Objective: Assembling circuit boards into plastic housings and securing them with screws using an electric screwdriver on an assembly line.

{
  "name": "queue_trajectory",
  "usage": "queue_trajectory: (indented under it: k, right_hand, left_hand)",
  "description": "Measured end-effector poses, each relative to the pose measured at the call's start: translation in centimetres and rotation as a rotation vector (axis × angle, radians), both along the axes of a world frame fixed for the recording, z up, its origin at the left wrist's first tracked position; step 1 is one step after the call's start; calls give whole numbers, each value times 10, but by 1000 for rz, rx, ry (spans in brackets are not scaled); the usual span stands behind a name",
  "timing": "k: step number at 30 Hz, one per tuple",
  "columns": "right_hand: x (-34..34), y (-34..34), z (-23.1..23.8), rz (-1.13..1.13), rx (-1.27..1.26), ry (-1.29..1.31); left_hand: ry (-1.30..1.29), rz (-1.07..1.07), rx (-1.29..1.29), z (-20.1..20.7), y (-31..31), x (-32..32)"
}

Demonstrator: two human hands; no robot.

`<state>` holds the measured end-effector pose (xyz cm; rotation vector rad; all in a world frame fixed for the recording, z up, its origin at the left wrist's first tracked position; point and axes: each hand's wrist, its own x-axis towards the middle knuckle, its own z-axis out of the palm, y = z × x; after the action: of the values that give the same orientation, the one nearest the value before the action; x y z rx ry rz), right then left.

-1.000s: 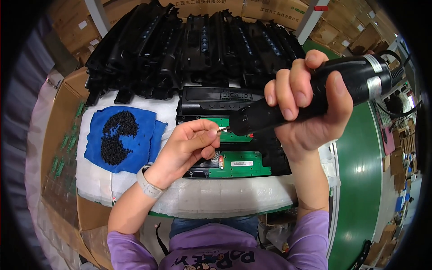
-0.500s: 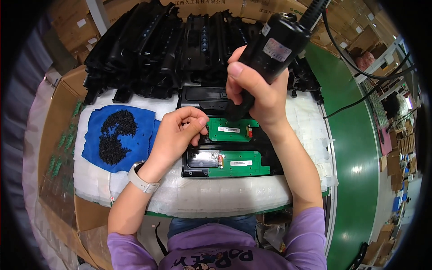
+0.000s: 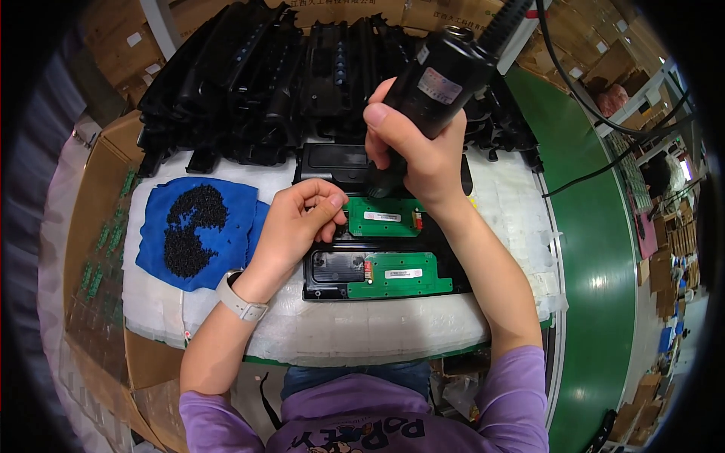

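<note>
My right hand point(image 3: 427, 155) is wrapped round a black electric screwdriver point(image 3: 449, 79), held tilted with its cable end up and to the right. Its lower end points down at the far edge of a green circuit board point(image 3: 389, 228); the bit itself is too dark to make out. At the left end of this board my left hand point(image 3: 302, 219) is closed, thumb against forefinger, and whatever it pinches is hidden. A second green circuit board point(image 3: 411, 287) lies nearer to me in a black plastic housing point(image 3: 326, 291).
On the left a blue cloth point(image 3: 155, 245) bears two heaps of small black screws point(image 3: 189, 255). Black plastic housings point(image 3: 219, 83) are stacked across the far side. A cardboard box point(image 3: 147, 362) stands left of the white-covered table point(image 3: 317, 336). Black cables point(image 3: 566, 75) hang at the right.
My right hand and the screwdriver have shifted left along the far edge of the upper circuit board. My left hand has stayed nearly still.
</note>
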<state>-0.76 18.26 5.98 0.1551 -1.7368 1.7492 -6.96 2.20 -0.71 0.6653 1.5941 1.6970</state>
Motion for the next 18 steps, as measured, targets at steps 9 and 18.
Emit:
queue_trajectory:
  k: [9,18]
  right_hand:
    - [-18,-2,0,73,92,-92]
    - [-3,-1,1,58,71,-47]
  left_hand:
    - [1,6,8,0,-1,-2]
    - [53,16,12,0,-4,2]
